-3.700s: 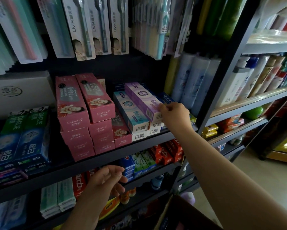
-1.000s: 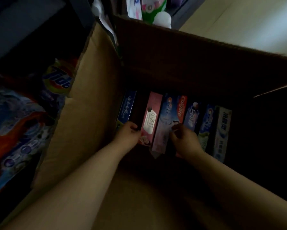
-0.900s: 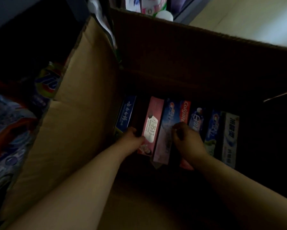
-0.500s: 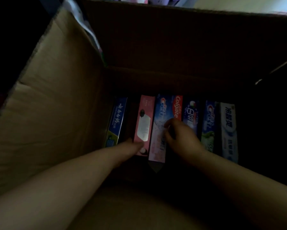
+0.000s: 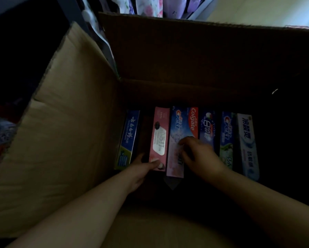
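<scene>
1. in the gloom of a tall cardboard box [image 5: 75,126], a person's two bare arms reach down to a row of toothpaste cartons packed side by side at the bottom, along the far wall.
2. the left grip [image 5: 143,167] pinches the near end of the pink carton [image 5: 159,133]. the thumb lies across its face and the fingers are tucked into the dark gap on its left. beyond that gap, the blue carton [image 5: 129,136] stands against the box's left wall.
3. the right grip [image 5: 198,154], fingers curled, is closed on the right edge of the pale crest carton [image 5: 175,126]. this carton touches the pink one and juts nearer to the person than its neighbours.
4. partly hidden under the right grip is the red colgate carton [image 5: 193,120]. to its right come the dark blue carton [image 5: 208,127], the green crest carton [image 5: 226,138] and, at the end of the row, the white carton [image 5: 247,144].
5. the box's flaps stand open. past the far flap are flower-printed packs [image 5: 150,6] and a strip of pale floor [image 5: 266,11].
</scene>
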The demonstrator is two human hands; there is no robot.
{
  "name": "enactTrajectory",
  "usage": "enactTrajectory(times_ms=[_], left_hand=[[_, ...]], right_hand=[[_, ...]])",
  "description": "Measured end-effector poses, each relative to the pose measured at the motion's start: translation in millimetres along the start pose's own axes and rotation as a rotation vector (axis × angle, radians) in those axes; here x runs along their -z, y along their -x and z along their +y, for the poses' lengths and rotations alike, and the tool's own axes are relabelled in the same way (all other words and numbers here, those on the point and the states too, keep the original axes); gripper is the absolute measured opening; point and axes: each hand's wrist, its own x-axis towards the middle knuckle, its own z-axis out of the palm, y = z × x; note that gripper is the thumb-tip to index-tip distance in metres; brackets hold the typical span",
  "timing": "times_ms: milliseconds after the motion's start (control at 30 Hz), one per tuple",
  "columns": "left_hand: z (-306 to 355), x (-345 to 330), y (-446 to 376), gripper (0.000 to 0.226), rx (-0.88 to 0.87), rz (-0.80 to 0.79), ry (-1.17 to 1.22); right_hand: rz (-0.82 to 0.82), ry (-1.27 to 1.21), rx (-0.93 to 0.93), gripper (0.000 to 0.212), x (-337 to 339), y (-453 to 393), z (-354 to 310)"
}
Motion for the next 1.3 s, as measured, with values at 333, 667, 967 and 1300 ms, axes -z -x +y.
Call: enactTrajectory(times_ms=[333,667,967,1300], left_hand=[[23.9,-10.8,18.4,0.052,-0.095,-0.157,0.081],[12.6,-42.2,58.0,0.086,-0.322,-0.194,-0.027],[24.1,-18.1,24.7,0.046,-0.192,0.033,-0.311],[8.0,-8.5,-19.8,0.043,0.053,0.048,-0.490]], right_hand=[[0.149,-0.338,-0.233,0.025,7.2,-1.6,-19.4],[-0.193,-1.258,-0.458,0.075,21.7,-3.5,-34.6],[-0.216,-1.356,-0.561,0.053,46.8,10.5,10.2],[-0.267,-1.328,-0.500,0.071,36.3,8.4,30.8]])
